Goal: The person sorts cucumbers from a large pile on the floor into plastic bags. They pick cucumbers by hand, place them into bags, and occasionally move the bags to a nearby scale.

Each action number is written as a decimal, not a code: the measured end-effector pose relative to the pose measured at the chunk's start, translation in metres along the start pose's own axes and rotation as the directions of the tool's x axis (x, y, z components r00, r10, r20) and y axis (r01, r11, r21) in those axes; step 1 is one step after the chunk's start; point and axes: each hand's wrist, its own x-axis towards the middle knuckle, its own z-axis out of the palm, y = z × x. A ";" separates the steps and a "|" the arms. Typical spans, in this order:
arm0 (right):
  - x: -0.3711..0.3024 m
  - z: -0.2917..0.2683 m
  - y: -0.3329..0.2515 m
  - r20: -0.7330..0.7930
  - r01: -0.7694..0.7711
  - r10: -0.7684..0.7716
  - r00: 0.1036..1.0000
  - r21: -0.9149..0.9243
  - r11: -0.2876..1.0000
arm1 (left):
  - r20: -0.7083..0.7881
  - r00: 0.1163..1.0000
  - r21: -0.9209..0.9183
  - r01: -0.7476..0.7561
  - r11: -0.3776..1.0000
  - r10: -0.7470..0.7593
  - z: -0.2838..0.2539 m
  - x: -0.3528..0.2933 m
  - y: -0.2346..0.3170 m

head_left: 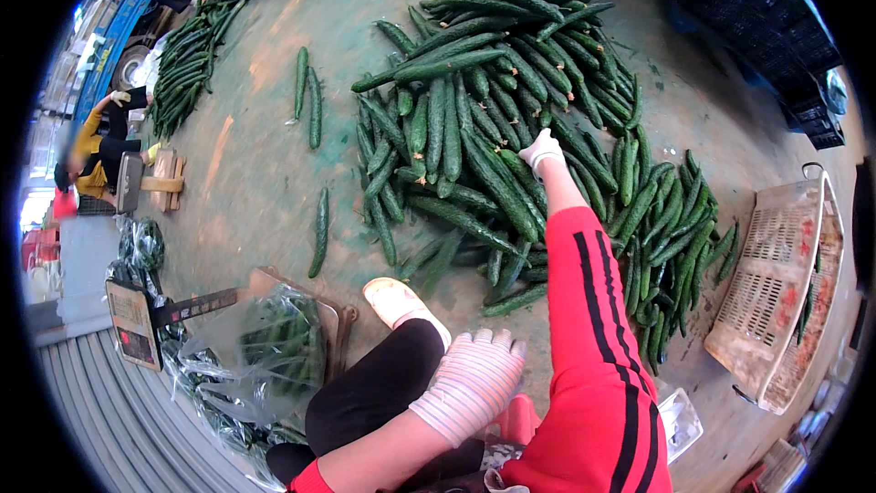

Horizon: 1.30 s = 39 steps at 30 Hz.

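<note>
A large heap of dark green cucumbers [447, 128] covers the floor ahead of me. My right hand [545, 152], in a white glove, stretches into the middle of the heap, its fingers closed on a cucumber there that the glove mostly hides. Close to my body and above my bent knee is my left hand [473, 382], in a striped glove. Its fingers are curled under, the palm is hidden, and nothing sticks out of it. To its left, a clear plastic bag of cucumbers [278, 338] rests on a scale platform [345, 318] by a scale display [134, 324].
A dirty white plastic crate [753, 265] lies tipped at the right; dark stacked crates [748, 27] stand behind it. Loose cucumbers [315, 108] lie left of the heap. Another person [100, 151] sits at far left near a second cucumber pile [187, 68]. My light shoe [394, 299] borders the heap.
</note>
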 end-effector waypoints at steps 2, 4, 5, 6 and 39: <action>-0.006 0.006 -0.007 -0.149 -0.092 0.082 0.985 -0.059 0.994 | -0.009 1.000 -0.015 -0.003 1.000 0.003 0.001 0.001 0.001; -0.012 0.001 -0.009 -0.097 -0.032 0.021 0.995 -0.107 0.994 | -0.026 1.000 -0.026 0.014 1.000 -0.014 0.001 -0.002 -0.001; -0.010 -0.006 -0.007 -0.058 0.004 -0.011 0.998 -0.114 0.993 | -0.029 0.999 -0.026 0.016 1.000 -0.017 0.001 -0.002 -0.002; -0.017 -0.012 -0.012 -0.046 0.054 -0.057 0.997 -0.066 0.996 | -0.032 0.999 -0.031 0.034 0.999 -0.035 0.003 -0.003 -0.006; -0.218 0.039 0.254 0.733 -0.719 -0.093 0.673 0.679 0.150 | -0.060 0.998 -0.037 -0.022 0.999 0.019 0.007 -0.044 -0.032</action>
